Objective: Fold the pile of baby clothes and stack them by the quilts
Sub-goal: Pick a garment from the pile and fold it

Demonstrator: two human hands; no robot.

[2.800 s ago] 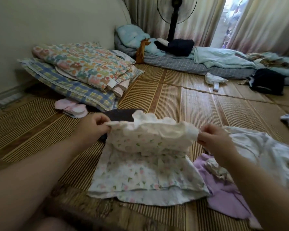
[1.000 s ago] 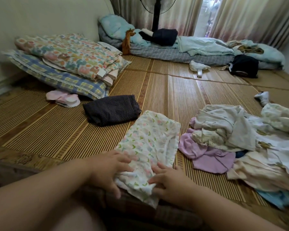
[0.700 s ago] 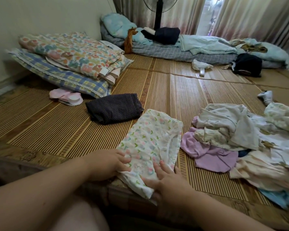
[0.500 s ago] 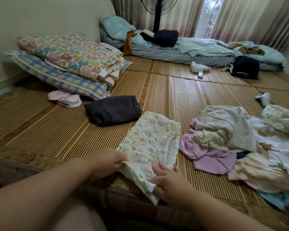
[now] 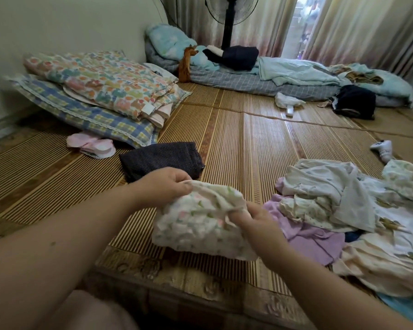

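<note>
A white floral baby garment (image 5: 198,222) is doubled over on the woven mat in front of me. My left hand (image 5: 162,184) pinches its far left corner. My right hand (image 5: 253,220) grips its right edge. The unfolded pile of baby clothes (image 5: 339,206) lies to the right, with a lilac piece (image 5: 312,239) at its near edge. A folded dark dotted garment (image 5: 162,158) sits just beyond my left hand. The stacked quilts (image 5: 98,89), floral over blue check, lie at the back left by the wall.
Pink round pads (image 5: 91,145) lie near the quilts. A mattress with bedding (image 5: 272,75), a toy giraffe (image 5: 187,64) and a standing fan (image 5: 229,22) are along the far curtains. A white sock (image 5: 383,148) and a dark bag (image 5: 354,101) sit at the right.
The floral garment lay flat as a narrow strip under both hands. Now its near end is lifted and folded over toward the far end, and both hands have moved forward with it.
</note>
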